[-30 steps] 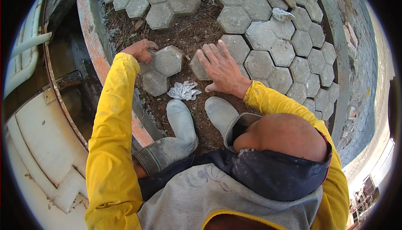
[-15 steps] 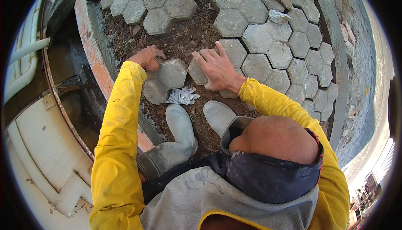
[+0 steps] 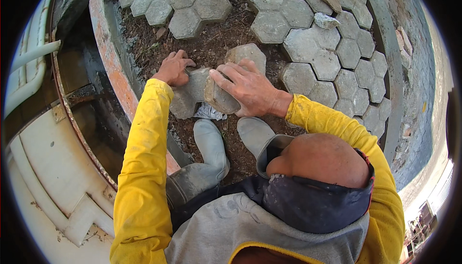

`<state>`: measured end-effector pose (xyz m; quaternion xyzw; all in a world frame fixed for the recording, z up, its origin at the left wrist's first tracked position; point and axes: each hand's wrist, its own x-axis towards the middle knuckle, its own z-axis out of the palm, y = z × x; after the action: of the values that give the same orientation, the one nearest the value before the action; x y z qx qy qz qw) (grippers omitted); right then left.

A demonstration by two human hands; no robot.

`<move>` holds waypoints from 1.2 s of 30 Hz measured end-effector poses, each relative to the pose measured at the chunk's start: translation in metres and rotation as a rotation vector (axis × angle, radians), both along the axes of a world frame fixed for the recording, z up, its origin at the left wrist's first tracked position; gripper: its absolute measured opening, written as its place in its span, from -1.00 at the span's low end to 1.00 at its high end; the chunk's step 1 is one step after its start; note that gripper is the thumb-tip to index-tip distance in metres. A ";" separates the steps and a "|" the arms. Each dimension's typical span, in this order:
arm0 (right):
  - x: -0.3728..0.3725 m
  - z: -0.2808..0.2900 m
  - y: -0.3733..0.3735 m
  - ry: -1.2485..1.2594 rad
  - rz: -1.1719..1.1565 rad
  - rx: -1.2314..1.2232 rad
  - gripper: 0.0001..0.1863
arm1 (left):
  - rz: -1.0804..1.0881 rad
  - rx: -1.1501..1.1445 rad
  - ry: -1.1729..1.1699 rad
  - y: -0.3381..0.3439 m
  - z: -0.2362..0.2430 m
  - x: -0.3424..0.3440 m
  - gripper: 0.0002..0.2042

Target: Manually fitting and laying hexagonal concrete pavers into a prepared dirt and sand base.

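My left hand (image 3: 175, 68) grips the top left of a grey three-hexagon paver (image 3: 185, 101), fingers curled over its edge. My right hand (image 3: 252, 91) is closed on another three-hexagon paver (image 3: 219, 98), lifted and overlapping the right side of the first; its far lobe (image 3: 245, 52) shows beyond my fingers. Crumpled pale paper (image 3: 209, 113) is partly hidden beneath the pavers, just beyond my grey rubber boots (image 3: 209, 148). Bare brown soil (image 3: 147, 38) surrounds the left paver.
Laid pavers (image 3: 313, 50) cover the right side, carrying broken stones (image 3: 326, 21); more pavers (image 3: 197, 9) sit ahead. A painted concrete edge (image 3: 115, 67) borders the left, beside a dark trench (image 3: 84, 76) and white pipes (image 3: 33, 62). A curb (image 3: 387, 71) runs along the right.
My right hand has lifted its paver from beside the laid ones and moved it left and toward me, over the left paver. My left hand has shifted slightly right.
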<state>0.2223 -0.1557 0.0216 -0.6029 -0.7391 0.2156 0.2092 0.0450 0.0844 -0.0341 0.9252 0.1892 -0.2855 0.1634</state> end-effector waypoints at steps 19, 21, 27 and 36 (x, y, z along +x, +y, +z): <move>0.000 -0.018 0.096 -0.179 -0.106 -0.083 0.18 | 0.798 -0.643 -0.719 -0.038 0.023 -0.007 -0.47; 0.002 -0.017 0.100 -0.143 -0.111 -0.109 0.16 | 0.722 -0.371 -0.675 -0.050 0.003 -0.005 -0.43; 0.005 -0.034 0.083 -0.195 -0.194 0.163 0.19 | 0.752 -0.417 -0.652 -0.052 -0.007 -0.004 -0.40; 0.002 -0.029 -0.016 0.059 -0.748 -0.227 0.22 | 0.836 -0.487 -0.642 -0.052 0.024 0.028 -0.32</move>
<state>0.2243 -0.1720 -0.0072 -0.8435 -0.4334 0.2223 0.2263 0.0728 0.0320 -0.0097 0.7478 0.4083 0.0631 0.5197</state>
